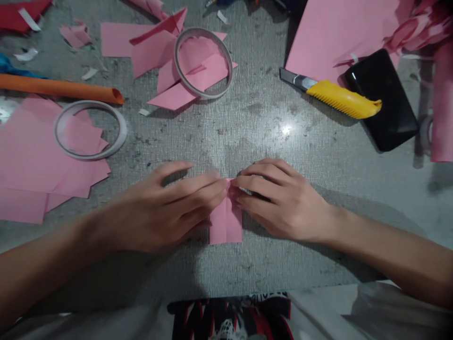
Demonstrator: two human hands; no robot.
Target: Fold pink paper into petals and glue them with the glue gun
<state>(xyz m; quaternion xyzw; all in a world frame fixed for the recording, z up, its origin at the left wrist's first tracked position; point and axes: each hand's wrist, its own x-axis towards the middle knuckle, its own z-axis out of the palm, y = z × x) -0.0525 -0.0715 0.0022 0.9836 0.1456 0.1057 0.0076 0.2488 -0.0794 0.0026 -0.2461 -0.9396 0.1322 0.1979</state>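
Note:
A small piece of pink paper (226,222), with a crease down its middle, lies on the table in front of me. My left hand (177,203) rests at its upper left edge, the fingertips pressed together on the paper near the crease. From the other side, my right hand (283,200) pinches the upper right part with curled fingers. The fingertips of both hands almost meet at the top of the sheet and hide part of it.
Pink sheets (28,156) lie at left under a tape roll (120,134), below an orange paper tube (71,89). Folded pink pieces (152,52) sit beneath another roll (229,71). A yellow cutter (339,98), its blade end leftward, leans on a black phone (392,104).

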